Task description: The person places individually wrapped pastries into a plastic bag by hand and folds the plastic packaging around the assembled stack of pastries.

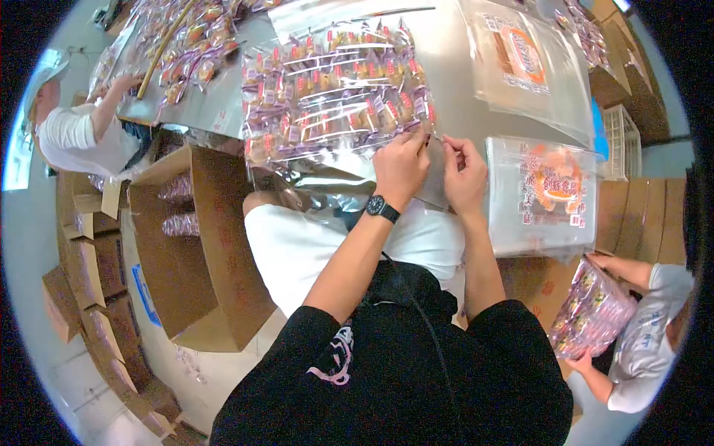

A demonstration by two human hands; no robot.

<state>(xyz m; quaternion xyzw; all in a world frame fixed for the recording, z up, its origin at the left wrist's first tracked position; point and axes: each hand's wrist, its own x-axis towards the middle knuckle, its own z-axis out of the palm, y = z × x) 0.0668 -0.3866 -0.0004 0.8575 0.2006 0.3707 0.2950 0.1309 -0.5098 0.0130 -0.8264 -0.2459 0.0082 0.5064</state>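
On the metal table in front of me lies a large clear plastic bag (338,97) filled with rows of small wrapped snack packets. My left hand (402,162), with a black watch on its wrist, is closed at the bag's near right corner, fingertips pinching the plastic. Just to its right, my right hand (466,175) is closed too, thumb and fingers pressed together beside that corner. What sits between its fingertips is too small to make out. A stack of printed clear bags (541,195) lies right of my right hand.
Farther back is another stack of printed bags (524,59). Loose snack packets (201,52) cover the table's far left, near a co-worker (82,130). An upright cardboard box (201,253) stands at left. At lower right another person (647,327) holds a filled bag (595,308).
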